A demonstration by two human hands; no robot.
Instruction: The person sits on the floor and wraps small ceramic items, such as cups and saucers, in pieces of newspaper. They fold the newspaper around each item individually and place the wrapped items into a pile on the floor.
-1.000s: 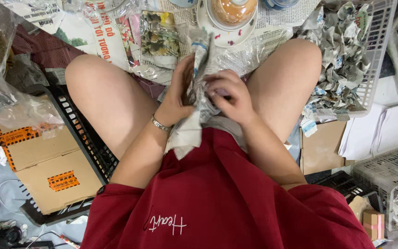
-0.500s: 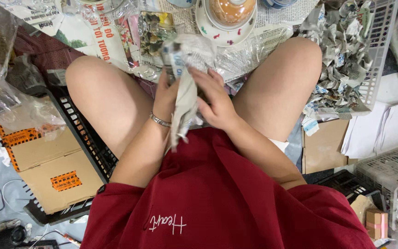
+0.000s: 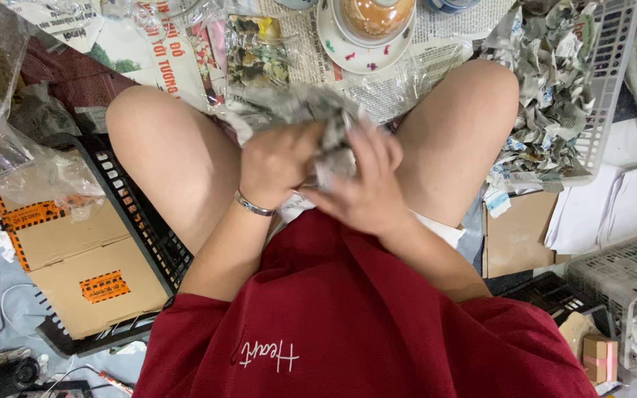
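Seated person viewed from above, red shirt point(image 3: 348, 317) nearest the camera. Between the knees, the left hand point(image 3: 278, 163) and right hand point(image 3: 366, 184) were both closed around a crumpled newspaper bundle point(image 3: 311, 110), fingers pressing the paper inward, apparently to keep the wrapping tight about something hidden within. Left of the thigh lay a black crate point(image 3: 138, 221) holding cardboard boxes. Farther out stood a saucer point(image 3: 366, 51) on spread newspaper, and, at right, a white basket point(image 3: 602, 81) of similar paper-wrapped bundles.
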